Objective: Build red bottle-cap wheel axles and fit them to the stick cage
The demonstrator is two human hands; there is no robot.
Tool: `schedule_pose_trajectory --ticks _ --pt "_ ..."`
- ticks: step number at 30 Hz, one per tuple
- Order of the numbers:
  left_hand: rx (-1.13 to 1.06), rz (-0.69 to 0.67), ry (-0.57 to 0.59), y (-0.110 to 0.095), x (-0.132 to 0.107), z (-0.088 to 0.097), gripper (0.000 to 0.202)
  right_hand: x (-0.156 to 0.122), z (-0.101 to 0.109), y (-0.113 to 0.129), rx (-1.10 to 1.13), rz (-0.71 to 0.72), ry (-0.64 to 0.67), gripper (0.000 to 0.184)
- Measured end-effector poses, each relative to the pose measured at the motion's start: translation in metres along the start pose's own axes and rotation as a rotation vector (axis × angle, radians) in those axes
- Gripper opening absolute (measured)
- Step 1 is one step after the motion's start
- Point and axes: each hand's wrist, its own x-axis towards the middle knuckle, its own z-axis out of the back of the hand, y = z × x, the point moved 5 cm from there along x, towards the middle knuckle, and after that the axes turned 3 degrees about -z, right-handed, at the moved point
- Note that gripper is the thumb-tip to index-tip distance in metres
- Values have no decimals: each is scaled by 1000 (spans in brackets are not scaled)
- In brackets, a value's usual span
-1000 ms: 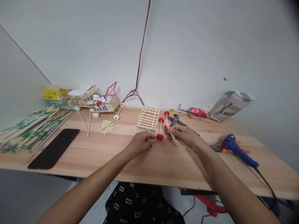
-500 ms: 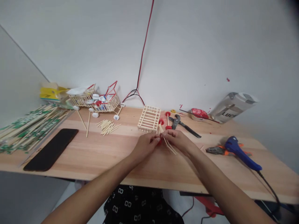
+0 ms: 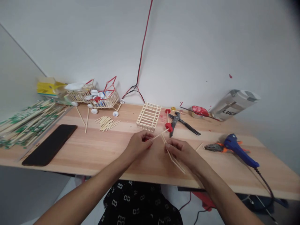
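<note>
My left hand (image 3: 138, 145) pinches one end of a wheel axle, a thin wooden stick (image 3: 159, 134). A red bottle cap is partly hidden in those fingers, and another red cap (image 3: 168, 126) shows at the far end. My right hand (image 3: 181, 150) is closed on a narrow frame of thin sticks (image 3: 178, 164), which slants down towards the table's front edge. Beyond both hands stands a small stick basket (image 3: 149, 116). A second axle (image 3: 167, 117) with a red cap (image 3: 167, 111) lies to its right, partly overlapped by the held one.
Black-handled pliers (image 3: 185, 123) lie behind my right hand. Further right are a blue glue gun (image 3: 239, 151) and orange-handled pliers (image 3: 214, 147). To the left are cut sticks (image 3: 106, 123), a phone (image 3: 50, 144), finished carts (image 3: 105, 99) and packs of skewers (image 3: 30, 125).
My hands have moved apart, the left going left with the axle, now tilted sideways. The right has shifted right and nearer with the stick frame. The camera view has shifted slightly.
</note>
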Motion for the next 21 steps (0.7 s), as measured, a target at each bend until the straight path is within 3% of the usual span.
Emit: schedule_pose_trajectory --ticks 7,21 --pt "-145 78 -58 -3 -16 12 18 -6 -20 -1 25 -110 83 27" --pt "-149 88 -47 3 -21 27 17 8 -48 11 31 15 89 24"
